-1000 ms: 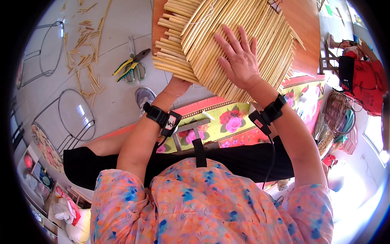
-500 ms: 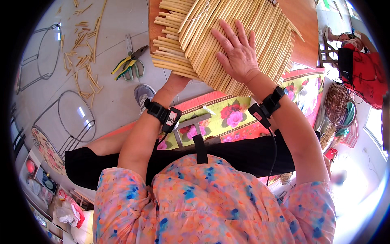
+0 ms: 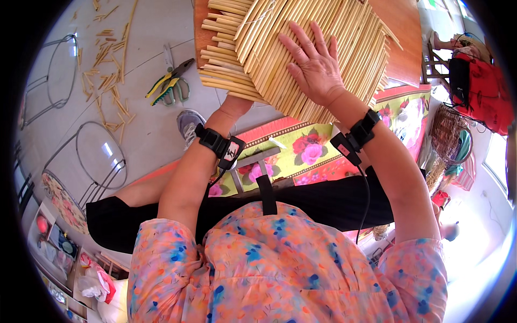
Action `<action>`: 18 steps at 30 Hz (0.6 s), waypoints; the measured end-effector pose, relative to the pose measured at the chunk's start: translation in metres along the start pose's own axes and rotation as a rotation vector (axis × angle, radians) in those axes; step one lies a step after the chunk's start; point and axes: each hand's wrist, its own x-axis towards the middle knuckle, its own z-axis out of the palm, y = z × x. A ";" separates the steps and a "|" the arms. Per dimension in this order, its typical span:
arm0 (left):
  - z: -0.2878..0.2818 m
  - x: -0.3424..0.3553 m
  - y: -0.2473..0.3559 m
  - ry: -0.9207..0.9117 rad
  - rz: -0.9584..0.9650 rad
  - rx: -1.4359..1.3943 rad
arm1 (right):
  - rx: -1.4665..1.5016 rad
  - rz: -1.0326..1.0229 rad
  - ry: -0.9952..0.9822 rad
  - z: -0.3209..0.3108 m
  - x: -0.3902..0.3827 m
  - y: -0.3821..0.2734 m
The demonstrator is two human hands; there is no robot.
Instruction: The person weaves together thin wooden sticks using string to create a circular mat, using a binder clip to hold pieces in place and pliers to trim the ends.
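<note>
My patterned shirt (image 3: 291, 264) fills the lower middle of the view, with black cloth (image 3: 323, 202) across my lap. A black strap (image 3: 215, 141) with a small box encircles my left wrist; a 2nd strap (image 3: 362, 132) encircles the right, and a black cable (image 3: 367, 202) hangs from its box. Beneath my forearms lies a floral cloth (image 3: 304, 153) in yellow, pink and red. My shoe (image 3: 189, 124) rests on the floor, to the left of my left wrist.

My left hand (image 3: 235, 105) reaches to the near left edge of the stick panel (image 3: 358, 46); its fingers are hidden below the sticks, so I cannot tell whether they are clamped or apart. My right hand (image 3: 316, 70) lies palm down on the panel, its fingers spread apart, closed on nothing. The panel, of pale, slender sticks set side by side, is at the top centre, over a reddish-brown board (image 3: 403, 24). At its left, shorter sticks (image 3: 223, 75) run at another angle and end unevenly. White thread (image 3: 259, 17) crosses its upper left part.

Left of the board, pliers (image 3: 171, 81) with yellow and green handles lie on the tiled floor (image 3: 153, 118), overlapping scissors (image 3: 168, 56). Farther left are scattered stick pieces (image 3: 112, 81), a longer stick (image 3: 128, 40) and 2 metal frames, 1 nearer (image 3: 125, 161) and 1 farther (image 3: 75, 70). At far right stand a wicker basket (image 3: 446, 132) and a red item (image 3: 489, 102).
</note>
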 end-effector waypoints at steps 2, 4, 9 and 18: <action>-0.002 0.002 -0.008 -0.022 0.076 0.263 | -0.002 -0.002 -0.004 0.000 0.000 0.000; 0.002 0.001 -0.005 -0.004 0.041 0.125 | -0.004 0.002 -0.008 0.001 -0.001 0.001; 0.002 -0.005 -0.006 -0.012 0.131 0.342 | -0.006 0.007 -0.008 0.000 0.000 0.000; 0.017 -0.002 0.011 -0.023 0.070 -0.087 | -0.017 0.011 -0.016 0.000 0.000 0.000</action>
